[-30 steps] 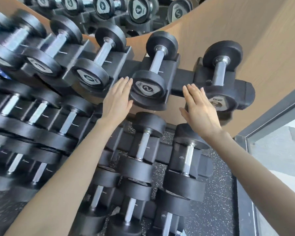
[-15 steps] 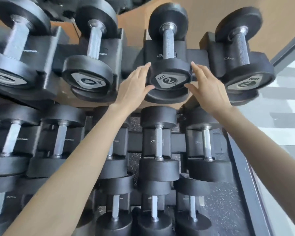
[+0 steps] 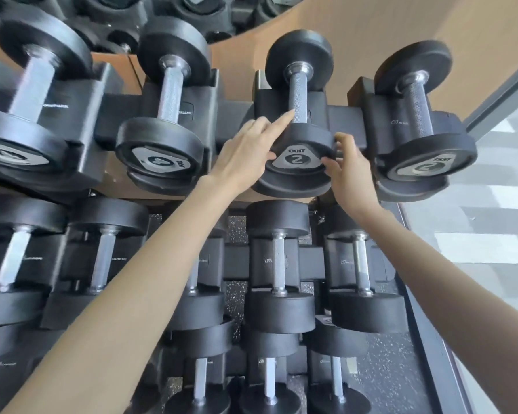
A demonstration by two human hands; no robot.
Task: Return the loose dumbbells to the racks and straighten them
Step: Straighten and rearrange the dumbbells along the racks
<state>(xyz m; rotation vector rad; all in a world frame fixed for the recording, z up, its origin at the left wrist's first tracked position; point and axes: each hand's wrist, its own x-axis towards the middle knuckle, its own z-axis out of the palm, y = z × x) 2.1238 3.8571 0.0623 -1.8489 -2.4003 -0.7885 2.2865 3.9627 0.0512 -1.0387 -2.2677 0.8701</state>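
Note:
A black dumbbell marked 2 (image 3: 299,100) lies in its cradle on the top tier of the black rack (image 3: 231,115), second from the right. My left hand (image 3: 245,150) grips the left side of its near head, the index finger stretched along the steel handle. My right hand (image 3: 346,165) curls around the right edge of the same head. A second dumbbell marked 2 (image 3: 416,115) rests in the rightmost cradle, and one marked 4 (image 3: 168,94) sits to the left.
Two lower tiers hold several more black dumbbells (image 3: 278,264) in cradles. A tan wall (image 3: 386,31) rises behind the rack, with a mirror (image 3: 150,13) at the top left. A dark frame (image 3: 425,339) and pale floor lie to the right.
Both hands have closed from flat, open positions beside the dumbbell marked 2 onto its near head. The view has shifted closer to the top tier.

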